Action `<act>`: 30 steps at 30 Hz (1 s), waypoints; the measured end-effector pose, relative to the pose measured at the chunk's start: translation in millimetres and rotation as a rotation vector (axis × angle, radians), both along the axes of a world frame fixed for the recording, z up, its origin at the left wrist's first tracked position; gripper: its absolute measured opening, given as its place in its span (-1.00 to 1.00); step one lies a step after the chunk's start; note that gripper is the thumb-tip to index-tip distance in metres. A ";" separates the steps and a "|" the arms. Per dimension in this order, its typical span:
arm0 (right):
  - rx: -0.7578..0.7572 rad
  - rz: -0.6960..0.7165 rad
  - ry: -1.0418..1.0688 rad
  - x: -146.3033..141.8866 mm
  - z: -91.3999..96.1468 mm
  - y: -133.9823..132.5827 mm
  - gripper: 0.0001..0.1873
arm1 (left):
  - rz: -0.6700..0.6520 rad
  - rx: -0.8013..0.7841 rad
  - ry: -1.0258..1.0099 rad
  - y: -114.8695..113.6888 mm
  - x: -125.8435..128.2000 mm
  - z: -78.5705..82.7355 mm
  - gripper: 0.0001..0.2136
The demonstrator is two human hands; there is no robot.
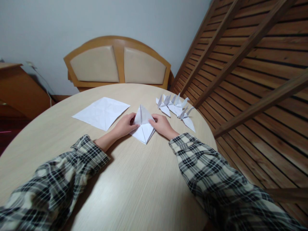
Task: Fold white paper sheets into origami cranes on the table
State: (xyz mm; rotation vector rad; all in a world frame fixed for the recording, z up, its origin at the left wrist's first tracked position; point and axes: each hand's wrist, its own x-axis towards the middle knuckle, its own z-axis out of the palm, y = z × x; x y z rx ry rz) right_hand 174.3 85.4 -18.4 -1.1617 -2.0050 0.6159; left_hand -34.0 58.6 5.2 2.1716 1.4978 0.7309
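A partly folded white paper [143,126] lies on the round pale wooden table [134,189], its upper flap raised into a point. My left hand [124,125] pinches its left edge, fingers curled onto the paper. My right hand [163,125] grips its right edge with thumb and fingers closed on the fold. Both arms wear plaid sleeves.
A flat creased white sheet [102,112] lies to the left of my hands. Several finished white paper cranes [176,107] stand at the right near the table's edge. A wooden chair [117,64] with padded back faces me across the table. Slatted wooden panels [252,80] are at the right.
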 end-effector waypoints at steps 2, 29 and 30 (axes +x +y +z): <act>-0.002 -0.001 0.001 0.1 -0.2 0.2 -0.83 | 0.003 0.005 0.006 -0.5 0.5 0.2 -0.82; -0.079 0.005 0.083 1.5 1.2 4.6 -0.51 | 0.049 0.038 -0.077 2.5 -2.5 -7.3 -0.83; -0.097 0.007 0.108 2.7 1.5 6.1 -0.50 | 0.050 0.040 -0.077 2.8 -2.5 -7.5 -0.83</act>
